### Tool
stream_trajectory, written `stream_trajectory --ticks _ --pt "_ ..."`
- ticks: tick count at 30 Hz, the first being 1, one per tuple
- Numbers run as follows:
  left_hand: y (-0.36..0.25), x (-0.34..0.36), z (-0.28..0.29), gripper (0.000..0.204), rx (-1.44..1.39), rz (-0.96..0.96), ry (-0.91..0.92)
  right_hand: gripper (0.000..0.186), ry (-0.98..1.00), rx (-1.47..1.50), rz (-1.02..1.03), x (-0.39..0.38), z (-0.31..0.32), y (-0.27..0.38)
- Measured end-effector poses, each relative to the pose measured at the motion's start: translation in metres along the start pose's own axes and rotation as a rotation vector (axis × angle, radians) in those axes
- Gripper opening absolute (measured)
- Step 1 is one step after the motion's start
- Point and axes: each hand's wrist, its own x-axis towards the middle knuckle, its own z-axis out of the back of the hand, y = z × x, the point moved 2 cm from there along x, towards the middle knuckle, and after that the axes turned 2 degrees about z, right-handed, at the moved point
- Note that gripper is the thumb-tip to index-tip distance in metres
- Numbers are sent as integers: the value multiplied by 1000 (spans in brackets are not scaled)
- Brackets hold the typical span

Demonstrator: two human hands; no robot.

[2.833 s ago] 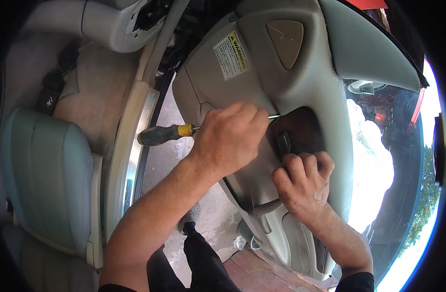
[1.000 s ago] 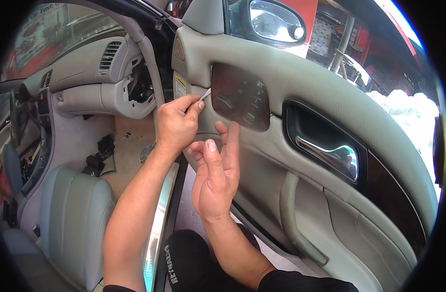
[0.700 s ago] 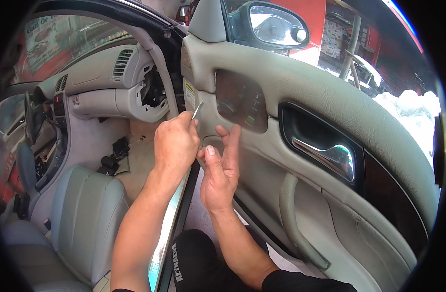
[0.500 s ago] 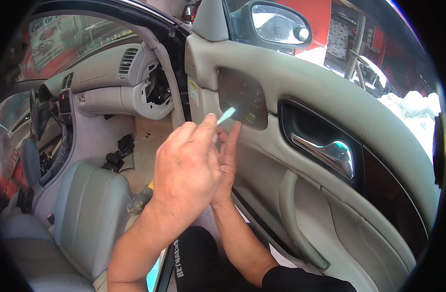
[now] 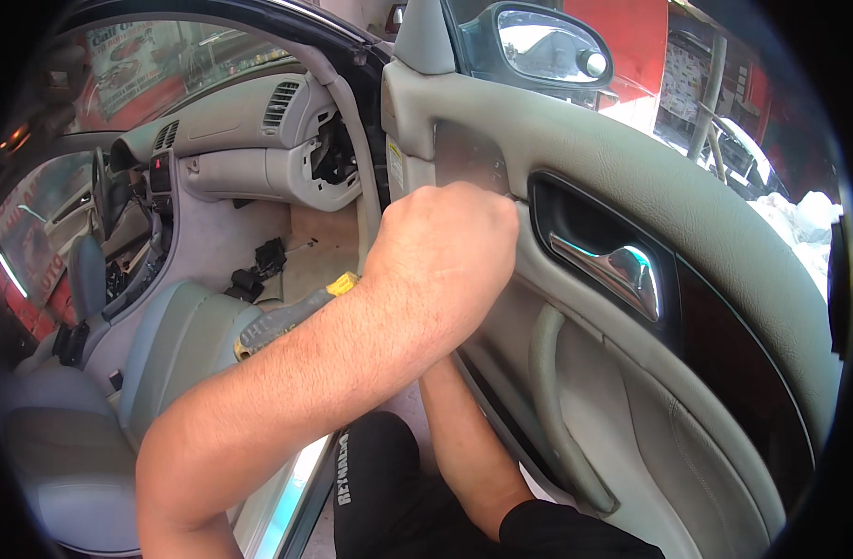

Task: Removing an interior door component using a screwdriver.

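Since left hand (image 5: 450, 238) neared door (image 5: 585, 363), screwdriver (image 5: 291, 320) tip hidden

Since half a second ago, your left grip (image 5: 445, 238) has moved up and right across the door panel (image 5: 575, 149), now covering the lower edge of its dark inset (image 5: 470, 154). It also hides your right grip and the screwdriver's (image 5: 291, 320) blade tip, both visible then; more yellow collar (image 5: 343, 283) shows beside your left forearm (image 5: 301, 387).
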Motion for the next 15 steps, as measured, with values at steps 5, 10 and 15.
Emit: stream_trajectory --ticks 5,10,15 --pt "-21 14 21 19 221 -75 187 61 51 -158 34 -1 11 0" --pt "-25 26 38 14 522 -351 196 43 -46 -1 -29 -19 23 4" --pt "-28 40 46 18 621 -428 267 56 -25 -10 -29 -24 26 19"
